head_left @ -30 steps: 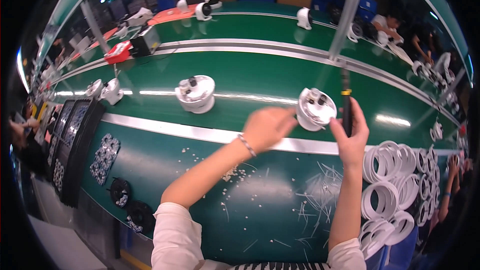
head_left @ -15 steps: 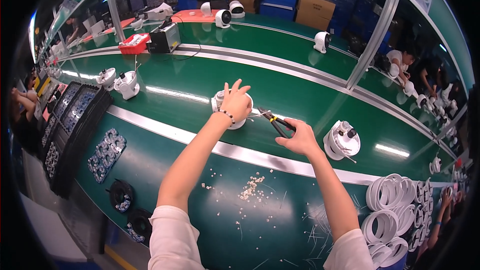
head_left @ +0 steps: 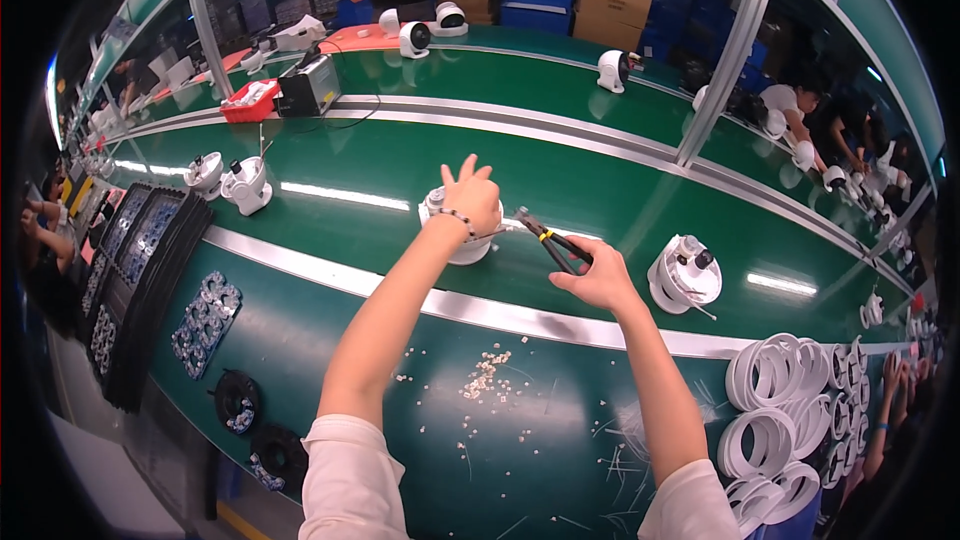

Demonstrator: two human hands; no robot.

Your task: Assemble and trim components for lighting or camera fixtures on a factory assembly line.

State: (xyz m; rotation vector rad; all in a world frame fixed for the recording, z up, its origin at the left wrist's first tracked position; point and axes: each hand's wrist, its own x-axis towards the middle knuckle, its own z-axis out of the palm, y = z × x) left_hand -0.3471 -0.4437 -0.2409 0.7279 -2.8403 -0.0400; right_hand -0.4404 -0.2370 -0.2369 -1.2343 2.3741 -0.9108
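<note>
My left hand (head_left: 470,198) rests on top of a white round device (head_left: 462,246) on the green belt, fingers spread over it. Black pliers with yellow trim (head_left: 551,238) are gripped in my right hand (head_left: 603,277), their tip pointing at that device from the right. A second white round device (head_left: 684,274) with parts sticking up stands on the belt to the right of my right hand.
Stacked white rings (head_left: 790,410) lie at the right. Dark trays (head_left: 140,260) and black discs (head_left: 238,402) sit at the left, small white scraps (head_left: 485,377) in front. More white devices (head_left: 245,185) stand up the belt. Other people work at the far bench and the sides.
Both hands left the device at the right and went to the one at the left. My left hand now sits on it and the pliers point at it.
</note>
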